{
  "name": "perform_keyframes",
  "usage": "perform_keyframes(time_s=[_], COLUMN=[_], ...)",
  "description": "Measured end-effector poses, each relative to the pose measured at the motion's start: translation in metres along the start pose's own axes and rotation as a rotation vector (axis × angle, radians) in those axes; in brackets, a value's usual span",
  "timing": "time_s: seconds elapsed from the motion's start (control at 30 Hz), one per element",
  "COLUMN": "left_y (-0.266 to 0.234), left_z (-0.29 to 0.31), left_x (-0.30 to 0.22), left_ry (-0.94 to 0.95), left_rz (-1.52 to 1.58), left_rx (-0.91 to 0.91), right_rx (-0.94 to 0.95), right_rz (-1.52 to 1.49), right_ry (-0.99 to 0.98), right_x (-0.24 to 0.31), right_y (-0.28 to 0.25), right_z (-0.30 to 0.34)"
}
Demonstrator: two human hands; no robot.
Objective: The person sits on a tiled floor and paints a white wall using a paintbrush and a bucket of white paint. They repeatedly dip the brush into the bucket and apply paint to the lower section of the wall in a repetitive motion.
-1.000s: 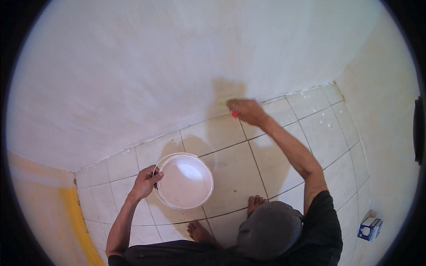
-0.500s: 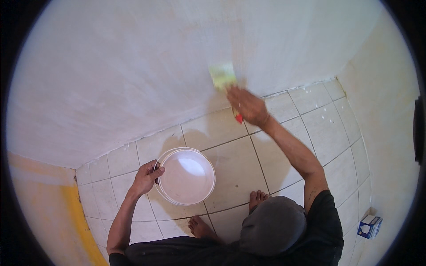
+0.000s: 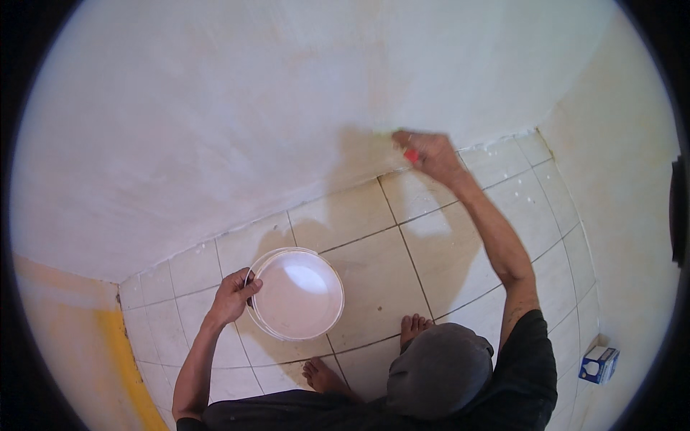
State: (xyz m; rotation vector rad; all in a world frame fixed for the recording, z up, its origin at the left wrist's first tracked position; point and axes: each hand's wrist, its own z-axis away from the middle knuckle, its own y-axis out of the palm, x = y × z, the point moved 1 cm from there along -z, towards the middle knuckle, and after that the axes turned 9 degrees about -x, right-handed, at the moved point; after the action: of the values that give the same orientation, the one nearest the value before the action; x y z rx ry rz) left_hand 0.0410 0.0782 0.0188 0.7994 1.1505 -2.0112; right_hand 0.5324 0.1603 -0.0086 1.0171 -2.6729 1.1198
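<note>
My left hand [image 3: 233, 296] is closed on the rim and wire handle of a round white bucket [image 3: 300, 294], its thumb over the edge. Pale paint or a similar liquid shows inside the bucket, with a bright reflection on it. Out to the right, my right hand [image 3: 433, 156] is closed around a paintbrush [image 3: 411, 156] with a red handle end. The pale yellow-green bristles are blurred and partly hidden, at the lower part of the whitish wall [image 3: 237, 122].
Beige floor tiles [image 3: 366, 266] with dark joints meet the wall along a ragged white edge. A blue and white box [image 3: 599, 364] stands on the floor by the right wall [image 3: 625, 215]. A yellow strip [image 3: 129, 359] runs along the left wall. My bare feet [image 3: 327, 377] are on the tiles.
My right hand has moved right with the paintbrush, and the bristles now show much less. The bucket in my left hand has shifted slightly down and left.
</note>
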Motion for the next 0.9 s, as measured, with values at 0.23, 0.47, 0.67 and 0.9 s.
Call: perform_keyframes(time_s=[0.23,0.47,0.67,0.9], left_y=[0.0,0.0,0.0,0.0], left_z=[-0.001,-0.001,-0.001,0.0], left_x=[0.004,-0.005,0.0,0.0], left_ry=[0.012,0.01,-0.002,0.02], left_rz=[0.011,0.022,0.025,0.029], left_rx=[0.001,0.015,0.018,0.008], right_rx=[-0.537,-0.238,0.219,0.013], right_rz=[0.167,0.195,0.079,0.034], right_ry=[-0.483,-0.247,-0.008,0.007], right_x=[0.076,0.024,0.005,0.011], right_y=[-0.089,0.016,0.077,0.001], right_z=[-0.107,0.026,0.131,-0.019])
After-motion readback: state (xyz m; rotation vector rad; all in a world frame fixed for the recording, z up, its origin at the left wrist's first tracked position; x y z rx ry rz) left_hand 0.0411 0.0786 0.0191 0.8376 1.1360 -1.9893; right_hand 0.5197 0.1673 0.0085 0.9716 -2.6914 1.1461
